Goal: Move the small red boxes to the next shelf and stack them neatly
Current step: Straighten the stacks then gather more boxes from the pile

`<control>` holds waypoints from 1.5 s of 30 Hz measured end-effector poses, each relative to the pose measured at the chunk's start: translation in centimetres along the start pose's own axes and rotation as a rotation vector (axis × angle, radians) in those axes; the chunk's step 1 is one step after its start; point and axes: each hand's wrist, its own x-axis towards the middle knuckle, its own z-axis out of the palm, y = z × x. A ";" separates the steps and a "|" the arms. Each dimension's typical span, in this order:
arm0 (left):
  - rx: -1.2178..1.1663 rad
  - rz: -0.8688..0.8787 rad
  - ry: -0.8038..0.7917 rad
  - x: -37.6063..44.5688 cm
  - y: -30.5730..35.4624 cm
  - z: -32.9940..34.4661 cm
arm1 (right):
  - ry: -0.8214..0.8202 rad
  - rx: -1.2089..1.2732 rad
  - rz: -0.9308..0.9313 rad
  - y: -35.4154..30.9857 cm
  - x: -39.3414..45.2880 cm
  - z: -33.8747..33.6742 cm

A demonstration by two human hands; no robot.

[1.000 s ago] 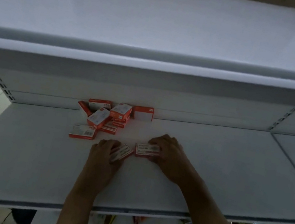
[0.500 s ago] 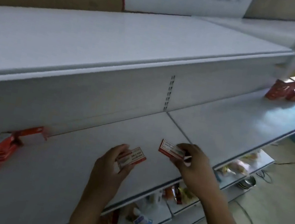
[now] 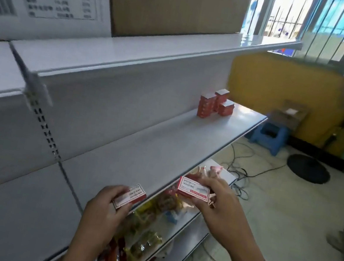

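Observation:
My left hand (image 3: 103, 212) grips a small red box with a white label (image 3: 130, 196) above the front edge of the white shelf (image 3: 165, 138). My right hand (image 3: 220, 205) pinches a second small red box (image 3: 194, 188), held in the air just past the shelf edge. At the far end of this shelf stand neat stacks of red boxes (image 3: 214, 104), three columns side by side, well ahead of both hands.
A lower shelf (image 3: 172, 243) under my hands holds bagged snacks. A blue stool (image 3: 268, 137), loose cables and a black round base (image 3: 308, 168) lie on the floor to the right. Another person's leg and shoe show at the right edge.
The view has swung right along the shelving. Both hands carried their boxes from the loose pile, now out of view, past the shelf divider towards the stacked boxes.

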 end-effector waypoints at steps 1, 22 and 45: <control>-0.003 0.011 -0.011 0.9 0.7 1.3 | 0.004 -0.001 0.025 1.1 0.5 -0.7; -0.033 0.143 -0.109 29.7 8.6 23.8 | 0.019 -0.043 0.169 22.3 28.4 -7.4; -0.131 -0.089 0.191 41.7 15.8 37.7 | -0.234 0.252 -0.318 35.1 55.1 -4.1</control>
